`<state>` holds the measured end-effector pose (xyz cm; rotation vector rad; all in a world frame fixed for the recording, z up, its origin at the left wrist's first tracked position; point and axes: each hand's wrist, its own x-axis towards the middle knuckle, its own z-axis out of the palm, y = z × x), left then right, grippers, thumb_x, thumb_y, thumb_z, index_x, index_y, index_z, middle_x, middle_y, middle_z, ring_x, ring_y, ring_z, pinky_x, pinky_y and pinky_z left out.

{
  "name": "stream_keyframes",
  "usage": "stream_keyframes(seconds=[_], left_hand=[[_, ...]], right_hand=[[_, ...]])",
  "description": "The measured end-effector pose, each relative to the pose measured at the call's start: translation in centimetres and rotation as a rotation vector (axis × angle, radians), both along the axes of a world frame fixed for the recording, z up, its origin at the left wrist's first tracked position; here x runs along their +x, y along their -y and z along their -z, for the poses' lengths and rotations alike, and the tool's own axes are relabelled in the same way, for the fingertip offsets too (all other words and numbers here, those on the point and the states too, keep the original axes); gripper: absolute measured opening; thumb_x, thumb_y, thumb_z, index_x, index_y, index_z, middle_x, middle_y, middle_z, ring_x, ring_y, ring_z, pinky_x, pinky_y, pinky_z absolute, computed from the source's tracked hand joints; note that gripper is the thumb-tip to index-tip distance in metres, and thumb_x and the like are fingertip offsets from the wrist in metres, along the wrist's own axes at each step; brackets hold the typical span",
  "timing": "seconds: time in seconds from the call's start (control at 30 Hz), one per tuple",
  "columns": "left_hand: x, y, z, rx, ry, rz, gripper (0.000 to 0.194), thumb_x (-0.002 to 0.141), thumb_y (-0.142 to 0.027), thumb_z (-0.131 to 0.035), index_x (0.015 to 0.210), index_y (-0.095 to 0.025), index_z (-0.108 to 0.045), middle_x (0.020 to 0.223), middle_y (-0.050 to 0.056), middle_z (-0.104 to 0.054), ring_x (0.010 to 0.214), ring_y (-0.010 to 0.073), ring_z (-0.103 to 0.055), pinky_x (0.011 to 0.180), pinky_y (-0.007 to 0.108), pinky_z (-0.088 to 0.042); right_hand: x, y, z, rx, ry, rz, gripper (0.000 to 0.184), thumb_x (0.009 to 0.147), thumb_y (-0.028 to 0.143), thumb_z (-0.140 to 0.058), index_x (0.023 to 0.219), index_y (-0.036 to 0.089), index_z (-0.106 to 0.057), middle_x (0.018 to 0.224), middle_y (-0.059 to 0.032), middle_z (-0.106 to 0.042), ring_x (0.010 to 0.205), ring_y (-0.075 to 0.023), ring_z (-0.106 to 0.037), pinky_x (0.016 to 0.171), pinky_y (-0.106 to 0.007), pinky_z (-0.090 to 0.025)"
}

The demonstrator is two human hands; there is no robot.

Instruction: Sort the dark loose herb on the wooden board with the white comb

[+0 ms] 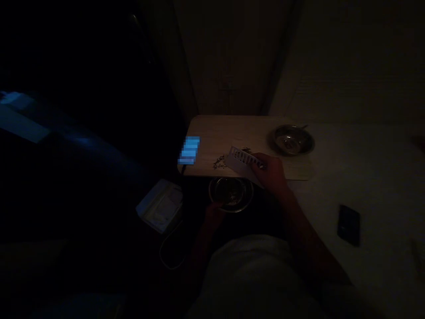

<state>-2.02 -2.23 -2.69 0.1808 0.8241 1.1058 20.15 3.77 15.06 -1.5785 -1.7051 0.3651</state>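
My right hand (270, 172) is closed round a pale flat strip (241, 161) with a row of slots along its upper edge; its exact kind is unclear in the dark. The strip's lower edge meets a light wooden board (212, 128). Small dark bits (219, 162) lie scattered on the board beside the strip. Below the board's near edge, my left hand (215, 212) grips the rim of a round metal bowl (249, 201). Some small bits show inside that bowl, though its contents are dim.
Another metal bowl (310, 144) with a handle poking out stands on the board's right end. A lit, blurred-out screen (189, 149) lies at its left end. A dark phone-like object (348, 225) rests on the pale surface to the right. A whitish box (161, 206) is lower left.
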Motion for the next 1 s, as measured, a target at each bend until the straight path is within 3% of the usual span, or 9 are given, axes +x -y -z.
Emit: stream_keyframes(seconds=[0.27,0.6,1.0], left_hand=[[0.1,-0.2,-1.5,-0.036,-0.043,-0.047,0.033,0.063,-0.01,-0.064,0.092,-0.022,-0.071,0.092,0.003,-0.075,0.11,0.0304,-0.064,0.097,0.047,-0.05],[-0.6,0.1,-0.8,-0.127,-0.018,-0.092,0.035,0.059,-0.01,-0.061,0.092,-0.018,-0.071,0.093,0.005,-0.076,0.103,0.0271,-0.067,0.097,0.04,-0.05],[0.0,-0.2,-1.0,-0.093,0.041,-0.059,0.038,0.059,-0.012,-0.06,0.096,-0.017,-0.07,0.1,0.007,-0.075,0.113,0.0315,-0.063,0.101,0.046,-0.047]], right_hand=[[0.2,0.2,1.1,-0.008,0.024,-0.017,0.029,0.081,0.026,-0.058,0.105,0.021,-0.074,0.096,-0.0069,-0.077,0.079,-0.0232,-0.072,0.072,-0.034,-0.056],[-0.1,0.3,1.5,-0.028,-0.032,-0.031,0.03,0.08,0.027,-0.06,0.106,0.021,-0.075,0.098,-0.0061,-0.077,0.083,-0.0243,-0.072,0.076,-0.036,-0.056],[-0.6,0.4,1.8,-0.039,-0.037,-0.074,0.03,0.08,0.025,-0.06,0.106,0.02,-0.075,0.099,-0.0062,-0.077,0.084,-0.0234,-0.072,0.077,-0.034,-0.055]])
